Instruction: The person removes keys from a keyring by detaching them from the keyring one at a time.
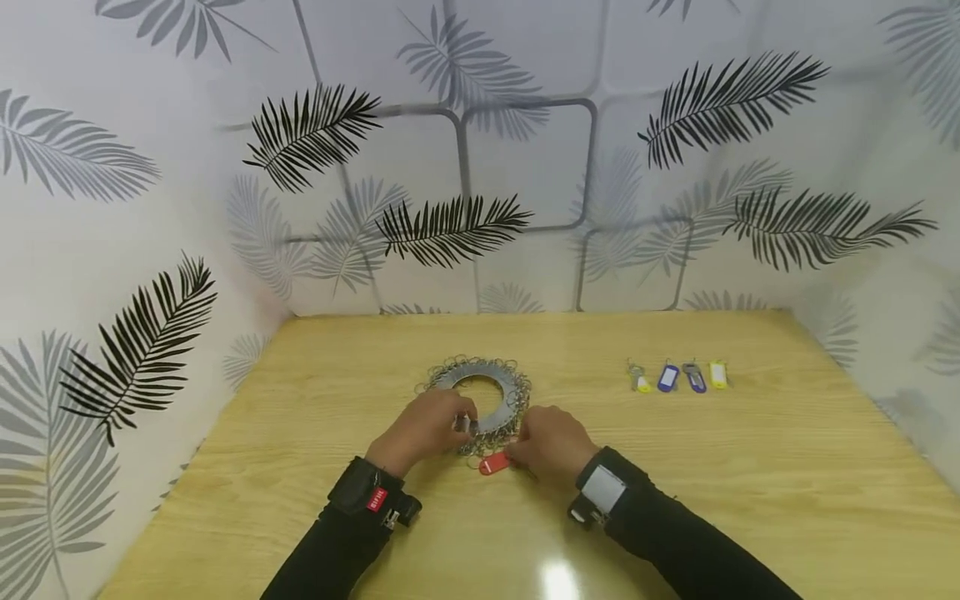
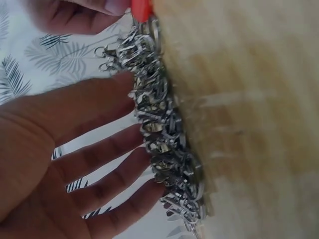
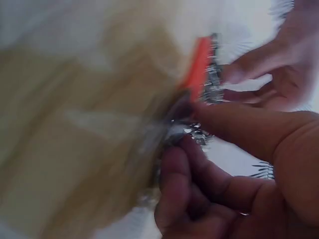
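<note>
A flat grey metal disc [image 1: 504,377] with a wide round hole lies on the table, its rim crowded with small wire key rings [image 2: 159,124]. At its near left edge my left hand [image 1: 423,427] holds the rim, thumb and fingers against the rings. A red key tag [image 1: 495,463] is just in front of the disc. My right hand [image 1: 557,443] pinches that tag's right end. In the right wrist view, shiny metal shows between thumb and fingers next to the red tag, but blur hides whether it is a key.
Toward the back right of the wooden table [image 1: 750,467] lie several tagged keys in a row, among them a blue tag [image 1: 668,377] and a yellow tag [image 1: 718,374]. Leaf-patterned walls [image 1: 525,275] rise at the back and sides.
</note>
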A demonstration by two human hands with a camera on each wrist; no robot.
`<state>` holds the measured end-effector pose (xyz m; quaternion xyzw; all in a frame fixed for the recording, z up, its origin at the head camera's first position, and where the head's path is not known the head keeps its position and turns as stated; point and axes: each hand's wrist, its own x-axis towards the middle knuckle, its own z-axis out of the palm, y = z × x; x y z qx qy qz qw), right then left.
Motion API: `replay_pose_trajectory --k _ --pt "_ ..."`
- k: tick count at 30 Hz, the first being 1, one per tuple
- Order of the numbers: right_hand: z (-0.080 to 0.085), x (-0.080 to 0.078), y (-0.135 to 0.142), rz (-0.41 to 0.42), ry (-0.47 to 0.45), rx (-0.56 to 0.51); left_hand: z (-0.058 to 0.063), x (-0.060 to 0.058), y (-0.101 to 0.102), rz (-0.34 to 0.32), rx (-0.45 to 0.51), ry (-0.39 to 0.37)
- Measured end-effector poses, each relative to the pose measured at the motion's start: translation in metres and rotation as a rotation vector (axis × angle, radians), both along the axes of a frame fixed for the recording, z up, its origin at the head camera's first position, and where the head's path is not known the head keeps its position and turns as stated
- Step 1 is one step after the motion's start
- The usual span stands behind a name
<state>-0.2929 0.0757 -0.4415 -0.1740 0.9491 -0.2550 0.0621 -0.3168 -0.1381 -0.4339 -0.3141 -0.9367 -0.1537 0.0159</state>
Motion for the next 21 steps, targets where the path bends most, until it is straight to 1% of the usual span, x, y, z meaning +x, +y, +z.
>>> replay_pose_trajectory --k 3,6,8,10,12,15,16,18,19,21 --pt "0.003 -0.004 0.003 0.032 -0.02 -0.011 -0.001 0.001 0.003 0.013 -0.028 0.042" --pt "0.009 -0.008 0.011 0.046 -0.05 -0.084 -0.001 0.003 0.002 0.031 -0.036 0.039" --pt "0.012 -0.014 0.019 0.045 -0.089 -0.171 -0.002 0.002 0.001 0.03 -0.036 0.025" --pt "0.015 -0.021 0.027 0.047 -0.159 -0.293 -0.001 0.001 0.0 0.025 -0.037 0.014" --pt "0.016 -0.028 0.033 0.044 -0.241 -0.423 0.002 -0.001 -0.001 0.02 -0.047 -0.004" --pt "0.016 -0.039 0.038 0.014 -0.361 -0.593 0.01 -0.003 0.0 0.014 -0.062 -0.059" --pt "0.016 -0.042 0.038 0.004 -0.386 -0.632 0.014 -0.004 0.001 0.018 -0.06 -0.082" --pt "0.014 -0.047 0.038 -0.019 -0.422 -0.691 0.02 -0.007 0.008 0.016 -0.035 -0.1" --pt "0.014 -0.049 0.038 -0.026 -0.428 -0.717 0.023 -0.009 0.013 0.014 -0.015 -0.101" --pt "0.013 -0.052 0.035 -0.028 -0.429 -0.747 0.026 -0.013 0.024 0.011 0.016 -0.071"
